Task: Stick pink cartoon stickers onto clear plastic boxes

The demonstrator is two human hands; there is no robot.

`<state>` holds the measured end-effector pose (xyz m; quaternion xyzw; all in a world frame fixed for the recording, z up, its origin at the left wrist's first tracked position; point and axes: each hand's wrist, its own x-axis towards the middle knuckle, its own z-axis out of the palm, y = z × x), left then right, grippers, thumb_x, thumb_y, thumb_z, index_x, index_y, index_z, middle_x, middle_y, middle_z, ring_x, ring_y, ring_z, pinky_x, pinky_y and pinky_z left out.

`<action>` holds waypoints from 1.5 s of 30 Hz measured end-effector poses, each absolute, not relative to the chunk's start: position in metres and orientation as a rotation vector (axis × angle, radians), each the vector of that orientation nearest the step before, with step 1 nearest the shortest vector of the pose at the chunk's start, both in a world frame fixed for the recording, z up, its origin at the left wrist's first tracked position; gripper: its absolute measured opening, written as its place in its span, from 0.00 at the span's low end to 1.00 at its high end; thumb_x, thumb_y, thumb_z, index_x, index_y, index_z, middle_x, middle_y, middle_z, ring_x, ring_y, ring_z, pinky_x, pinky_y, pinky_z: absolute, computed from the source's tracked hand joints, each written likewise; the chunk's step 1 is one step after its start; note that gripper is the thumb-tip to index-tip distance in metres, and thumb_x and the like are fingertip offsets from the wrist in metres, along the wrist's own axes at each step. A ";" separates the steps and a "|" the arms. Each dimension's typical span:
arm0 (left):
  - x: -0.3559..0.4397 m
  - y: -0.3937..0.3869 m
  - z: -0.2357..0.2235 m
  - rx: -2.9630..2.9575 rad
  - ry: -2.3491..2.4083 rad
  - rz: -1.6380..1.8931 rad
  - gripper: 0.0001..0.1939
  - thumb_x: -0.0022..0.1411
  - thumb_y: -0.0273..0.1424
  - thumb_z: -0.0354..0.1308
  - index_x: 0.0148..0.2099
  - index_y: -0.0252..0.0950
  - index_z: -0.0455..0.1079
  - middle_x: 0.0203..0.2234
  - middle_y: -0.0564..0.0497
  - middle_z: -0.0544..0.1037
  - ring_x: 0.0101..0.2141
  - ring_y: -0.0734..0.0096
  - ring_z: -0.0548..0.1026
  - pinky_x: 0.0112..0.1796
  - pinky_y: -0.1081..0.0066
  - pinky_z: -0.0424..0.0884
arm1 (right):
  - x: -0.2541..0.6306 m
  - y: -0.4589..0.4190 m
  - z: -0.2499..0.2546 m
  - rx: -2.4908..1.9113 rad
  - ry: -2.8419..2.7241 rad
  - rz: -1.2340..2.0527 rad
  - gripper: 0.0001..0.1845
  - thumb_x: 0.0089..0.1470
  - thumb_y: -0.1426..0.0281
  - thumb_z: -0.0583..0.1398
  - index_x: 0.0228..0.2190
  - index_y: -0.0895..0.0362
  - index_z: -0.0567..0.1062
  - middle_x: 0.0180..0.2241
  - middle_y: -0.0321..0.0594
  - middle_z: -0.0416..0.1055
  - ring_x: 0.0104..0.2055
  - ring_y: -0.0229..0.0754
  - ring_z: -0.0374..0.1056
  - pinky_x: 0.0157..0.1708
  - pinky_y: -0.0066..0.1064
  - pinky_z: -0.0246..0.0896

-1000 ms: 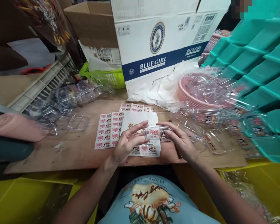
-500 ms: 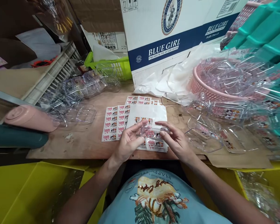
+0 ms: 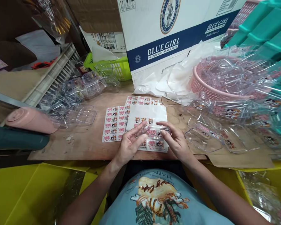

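Observation:
A small clear plastic box [image 3: 152, 133] with a pink-and-cat sticker showing on it is held between my two hands, above the sticker sheets. My left hand [image 3: 130, 143] grips its left end between thumb and fingers. At the right end, my right hand [image 3: 174, 140] has its thumb on the near face and fingers on the far edge. Beneath lie sheets of cat stickers [image 3: 112, 125], partly covered by a white backing sheet [image 3: 147, 112].
Clear plastic boxes [image 3: 203, 132] with stickers lie at the right, by a heaped pink basket [image 3: 209, 87]. More clear boxes [image 3: 81, 86] are piled at the left, near a pink bottle [image 3: 30, 120] and a dark green bottle [image 3: 18, 138]. A beer carton [image 3: 164, 50] stands behind.
The view has shifted slightly. Both hands keep their hold on the clear box, and my left thumb has moved up a little along its end.

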<state>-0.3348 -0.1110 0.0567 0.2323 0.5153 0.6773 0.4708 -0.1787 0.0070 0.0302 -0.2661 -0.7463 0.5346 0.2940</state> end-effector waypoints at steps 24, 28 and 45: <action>-0.377 -0.122 0.062 1.138 1.686 1.442 0.21 0.57 0.34 0.68 0.53 0.41 0.77 0.53 0.44 0.75 0.44 0.67 0.76 0.41 0.71 0.77 | -0.187 0.006 0.032 -0.718 -1.962 1.627 0.18 0.63 0.57 0.55 0.47 0.55 0.75 0.43 0.39 0.74 0.42 0.43 0.68 0.42 0.32 0.61; -0.386 -0.125 0.068 1.669 1.719 1.399 0.15 0.59 0.28 0.66 0.50 0.42 0.79 0.43 0.47 0.77 0.44 0.69 0.75 0.46 0.69 0.74 | -0.190 0.012 0.030 -0.681 -1.981 1.684 0.18 0.63 0.57 0.55 0.45 0.55 0.76 0.39 0.38 0.73 0.40 0.42 0.66 0.41 0.32 0.60; -0.384 -0.111 0.056 2.430 1.931 1.163 0.08 0.67 0.19 0.50 0.45 0.34 0.66 0.37 0.45 0.72 0.40 0.66 0.72 0.42 0.65 0.74 | -0.197 0.011 0.026 -0.775 -2.384 1.302 0.17 0.60 0.59 0.57 0.47 0.53 0.75 0.39 0.40 0.73 0.37 0.42 0.67 0.39 0.33 0.60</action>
